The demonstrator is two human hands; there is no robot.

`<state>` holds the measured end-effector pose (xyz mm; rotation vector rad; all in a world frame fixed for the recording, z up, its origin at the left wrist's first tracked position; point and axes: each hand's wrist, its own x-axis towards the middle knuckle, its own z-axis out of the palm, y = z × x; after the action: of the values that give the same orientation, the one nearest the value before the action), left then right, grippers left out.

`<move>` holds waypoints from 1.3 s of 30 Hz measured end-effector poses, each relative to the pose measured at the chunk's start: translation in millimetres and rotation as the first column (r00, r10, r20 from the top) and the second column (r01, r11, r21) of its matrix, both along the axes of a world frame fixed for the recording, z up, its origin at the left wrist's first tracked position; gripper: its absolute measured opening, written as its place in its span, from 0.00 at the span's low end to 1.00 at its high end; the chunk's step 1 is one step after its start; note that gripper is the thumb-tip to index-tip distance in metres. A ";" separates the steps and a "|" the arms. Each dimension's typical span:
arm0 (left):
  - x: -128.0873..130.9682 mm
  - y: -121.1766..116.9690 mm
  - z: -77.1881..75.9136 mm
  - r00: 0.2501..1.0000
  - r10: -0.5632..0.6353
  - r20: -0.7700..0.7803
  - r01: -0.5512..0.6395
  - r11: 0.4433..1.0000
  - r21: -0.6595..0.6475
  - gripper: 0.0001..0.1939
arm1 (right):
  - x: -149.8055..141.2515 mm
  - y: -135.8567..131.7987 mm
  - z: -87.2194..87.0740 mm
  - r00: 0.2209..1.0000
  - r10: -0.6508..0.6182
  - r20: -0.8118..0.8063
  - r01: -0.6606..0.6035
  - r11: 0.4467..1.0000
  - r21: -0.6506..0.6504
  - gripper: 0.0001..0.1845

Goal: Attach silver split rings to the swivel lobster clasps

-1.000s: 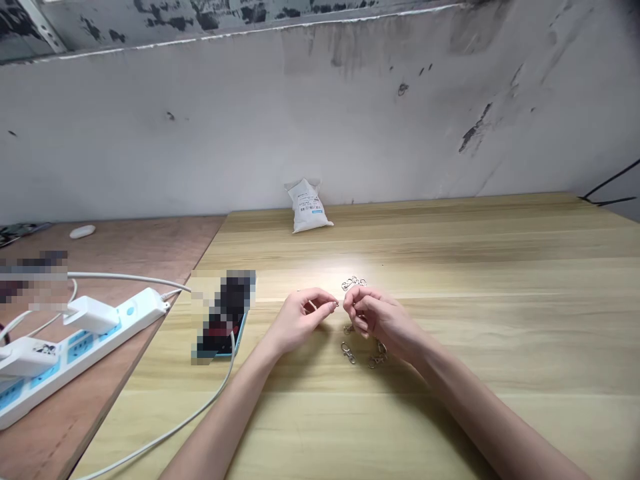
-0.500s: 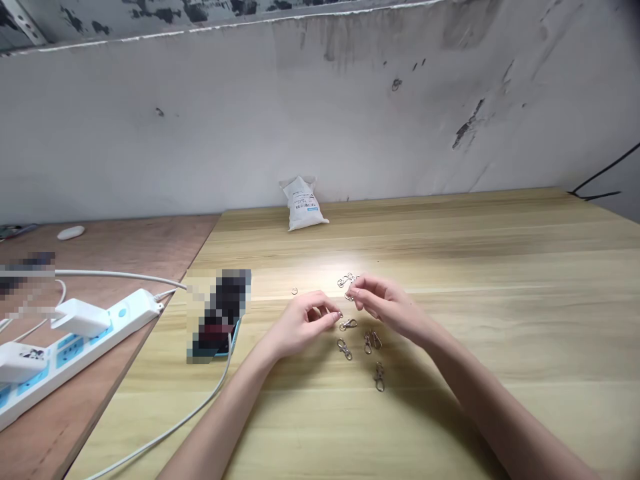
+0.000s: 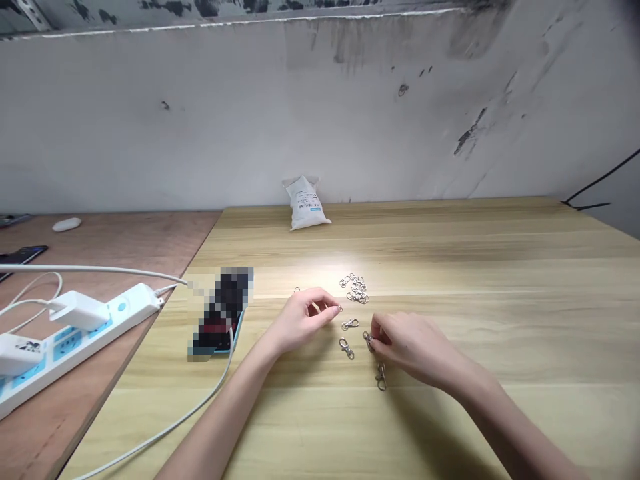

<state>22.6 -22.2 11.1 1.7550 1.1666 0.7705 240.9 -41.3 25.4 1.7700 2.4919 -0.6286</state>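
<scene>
Head view, tabletop inventory. Left hand (image 3: 300,321): thumb and forefinger pinched on a tiny silver piece (image 3: 340,308), too small to identify. Right hand (image 3: 410,348): fingertips closed on a silver swivel clasp (image 3: 369,341). Three loose silver clasps (image 3: 346,348) lie near it, on a pale wooden table (image 3: 500,320). Beyond them sits a tangled heap of silver clasps (image 3: 356,288). Against the wall stands a white printed sachet (image 3: 305,205), with a small blue label, wording illegible. A white-and-blue power strip (image 3: 125,308) lies on reddish plywood (image 3: 100,240).
</scene>
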 end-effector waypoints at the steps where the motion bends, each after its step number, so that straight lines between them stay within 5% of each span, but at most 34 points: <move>1: 0.1 -0.2 0.4 1.000 0.002 0.000 -0.002 1.000 0.002 0.08 | -0.2 2.2 1.3 1.000 0.001 -0.011 -0.001 1.000 -0.020 0.07; 5: -0.1 -0.1 0.9 1.000 0.006 0.005 -0.006 1.000 0.021 0.08 | -0.9 10.8 1.4 0.999 -0.011 -0.043 0.007 0.995 -0.103 0.04; 10: -0.7 0.4 -1.4 1.000 -0.005 0.017 0.004 1.000 0.030 0.08 | -2.8 14.5 -10.0 0.999 -0.041 -0.022 0.042 0.997 0.063 0.06; 12: -1.0 0.8 -2.2 0.999 -0.005 0.032 0.004 1.000 0.031 0.08 | -2.9 17.3 -11.8 0.988 -0.020 -0.153 0.032 0.997 0.077 0.05; 14: -1.3 1.3 -2.7 0.999 0.001 0.046 -0.003 0.999 0.040 0.09 | -3.1 22.2 -11.6 0.908 -0.006 -0.418 -0.003 1.000 -0.020 0.03; 18: -2.6 2.5 -2.6 0.997 0.025 0.075 -0.030 0.997 0.064 0.09 | -5.9 34.1 -11.4 0.592 -0.162 -0.789 -0.121 0.950 -0.286 0.09; 29: -1.9 3.0 -5.8 0.992 0.088 0.089 -0.091 0.995 0.036 0.11 | -27.4 35.6 -36.8 0.393 -0.175 -0.903 -0.149 0.957 -0.250 0.17; 35: 1.8 2.3 -8.9 0.963 0.207 0.170 -0.197 0.978 -0.074 0.13 | -32.5 32.1 -36.8 0.368 -0.193 -0.910 -0.081 0.968 -0.238 0.17; 39: 3.1 2.0 -9.8 0.966 0.173 0.194 -0.163 0.985 -0.064 0.13 | -33.5 31.1 -34.2 0.375 -0.183 -0.909 -0.072 0.972 -0.226 0.16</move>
<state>25.7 -20.3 1.3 1.5151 1.1974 0.9874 207.3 -10.2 -8.8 1.6053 2.6228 -2.4282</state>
